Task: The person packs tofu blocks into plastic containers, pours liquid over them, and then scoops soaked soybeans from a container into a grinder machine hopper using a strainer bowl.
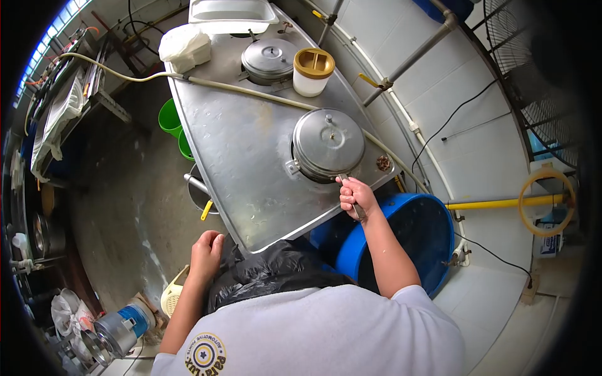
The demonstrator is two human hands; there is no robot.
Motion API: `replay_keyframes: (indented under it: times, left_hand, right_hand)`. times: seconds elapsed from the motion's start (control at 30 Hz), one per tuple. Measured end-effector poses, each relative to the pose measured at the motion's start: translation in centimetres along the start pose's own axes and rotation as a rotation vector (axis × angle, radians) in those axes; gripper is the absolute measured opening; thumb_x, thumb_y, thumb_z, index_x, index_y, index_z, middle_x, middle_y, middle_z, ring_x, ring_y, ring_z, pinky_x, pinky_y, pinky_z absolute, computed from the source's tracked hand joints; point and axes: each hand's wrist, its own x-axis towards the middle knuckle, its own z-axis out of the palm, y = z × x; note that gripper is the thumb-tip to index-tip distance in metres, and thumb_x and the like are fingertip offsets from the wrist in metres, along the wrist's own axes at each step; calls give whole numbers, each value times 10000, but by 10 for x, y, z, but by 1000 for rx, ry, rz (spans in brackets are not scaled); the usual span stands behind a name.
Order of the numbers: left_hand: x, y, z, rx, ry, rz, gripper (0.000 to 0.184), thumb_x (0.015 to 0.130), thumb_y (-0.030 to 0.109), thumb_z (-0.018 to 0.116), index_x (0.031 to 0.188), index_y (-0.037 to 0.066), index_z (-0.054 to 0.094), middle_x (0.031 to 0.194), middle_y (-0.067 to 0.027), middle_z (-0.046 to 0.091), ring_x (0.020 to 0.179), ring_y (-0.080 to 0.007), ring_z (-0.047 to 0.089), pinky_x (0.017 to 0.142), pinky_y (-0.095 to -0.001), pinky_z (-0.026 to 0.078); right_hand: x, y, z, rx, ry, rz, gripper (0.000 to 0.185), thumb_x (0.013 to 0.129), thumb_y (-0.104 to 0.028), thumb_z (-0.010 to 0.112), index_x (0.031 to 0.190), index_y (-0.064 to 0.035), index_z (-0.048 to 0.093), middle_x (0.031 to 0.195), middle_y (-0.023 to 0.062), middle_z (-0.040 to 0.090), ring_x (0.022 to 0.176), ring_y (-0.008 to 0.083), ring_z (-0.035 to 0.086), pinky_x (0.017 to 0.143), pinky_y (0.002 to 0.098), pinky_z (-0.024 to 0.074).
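Observation:
My right hand [356, 197] is wrapped round the long handle of a silver pressure cooker [329, 141]. The pot sits with its lid on, over an opening in the metal worktop [238, 150], near the front right side. My left hand [205, 254] hangs beside the worktop's front left corner, fingers curled, and nothing shows in it. Behind the near pot stands a second pressure cooker [271, 57]. Next to that is a white tub with a gold lid [313, 70]. A pale hose [251, 91] runs across the worktop between the two pots.
A large blue barrel [401, 210] stands close by my right forearm. Green buckets [169, 119] and a dark pot [204, 188] are along the left edge. A white tray [232, 15] and a white plastic bag [185, 47] lie at the far end. Yellow-handled valves [369, 80] line the wall pipes.

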Motion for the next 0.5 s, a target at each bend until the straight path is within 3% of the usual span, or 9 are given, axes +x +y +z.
replay_keyframes:
  times: [0.2,0.27,0.4,0.5]
  left_hand:
    - [-4,-3,-7,-4,44,27,226,1024,219,643,1011,-2,688,808,-89,713,747,-162,678,706,-330,543]
    - [-6,-2,-8,-40,-4,-55,238,997,222,663,1039,-7,711,896,-184,734,812,-272,714,766,-380,556]
    - [-14,14,-14,-35,15,54,257,1001,253,643,1035,7,710,951,-202,733,901,-353,719,808,-431,558]
    - [-32,10,-18,-41,10,49,277,1002,285,636,1045,17,695,968,-225,726,916,-398,704,803,-459,545]
  right_hand:
    - [3,9,-11,-93,37,28,211,1065,-223,542,1196,-64,585,709,-5,525,508,91,475,484,281,428]
    - [0,9,-5,-124,85,23,239,1064,-240,551,1220,-64,594,718,9,547,517,116,502,491,296,451]
    - [8,16,-2,-275,104,8,277,1045,-277,608,1235,-77,610,742,46,592,553,150,545,504,332,495]
    - [21,23,-5,-303,68,8,252,1073,-269,533,1235,-79,575,778,2,539,628,125,509,545,292,458]
